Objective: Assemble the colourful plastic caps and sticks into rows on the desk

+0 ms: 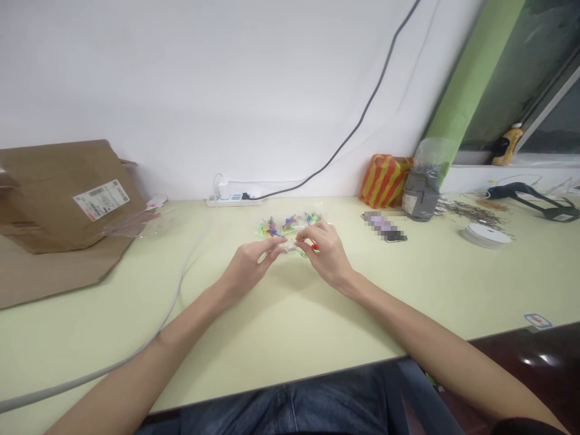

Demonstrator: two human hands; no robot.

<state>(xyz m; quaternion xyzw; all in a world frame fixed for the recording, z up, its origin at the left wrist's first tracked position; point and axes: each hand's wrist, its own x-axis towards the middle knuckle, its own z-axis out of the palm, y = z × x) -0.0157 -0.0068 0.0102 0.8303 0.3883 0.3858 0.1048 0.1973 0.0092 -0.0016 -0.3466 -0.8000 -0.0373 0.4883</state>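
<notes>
Clear plastic (286, 246) sits crumpled between both hands, pinched at 9 o'clock by the left hand (254, 261), thumb and fingertips closed, and at 3 by the right hand (328, 252), likewise closed. From it, coloured bits (289, 225) lie at 12 on the table (281, 326), a striped bag (384, 181) at 2

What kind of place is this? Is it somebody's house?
I can't tell for sure, but it looks like an indoor work area. There's a long, pale table against a white wall, a power strip, and brown cardboard with a printed label.
</notes>
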